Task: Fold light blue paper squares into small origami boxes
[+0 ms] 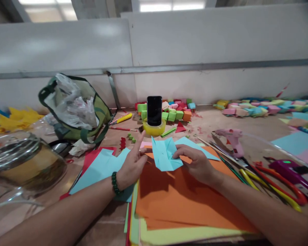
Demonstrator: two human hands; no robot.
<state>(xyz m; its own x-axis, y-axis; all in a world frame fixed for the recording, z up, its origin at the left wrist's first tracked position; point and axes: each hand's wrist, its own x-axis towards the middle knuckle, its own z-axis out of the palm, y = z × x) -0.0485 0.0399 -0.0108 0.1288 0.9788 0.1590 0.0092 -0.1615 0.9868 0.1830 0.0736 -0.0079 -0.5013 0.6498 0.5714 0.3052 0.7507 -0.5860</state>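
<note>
Dk grn bead bracelet [115, 183] at L hand [131, 161].

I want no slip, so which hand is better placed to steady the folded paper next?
Probably the right hand: it grips the folded paper, while the left hand points its index finger away.

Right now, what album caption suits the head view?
Folded blue paper in the right hand, above orange sheets, a phone upright behind.

The head view looks forward and down, close over the tabletop [206, 125], toward the wall [220, 37]
</note>
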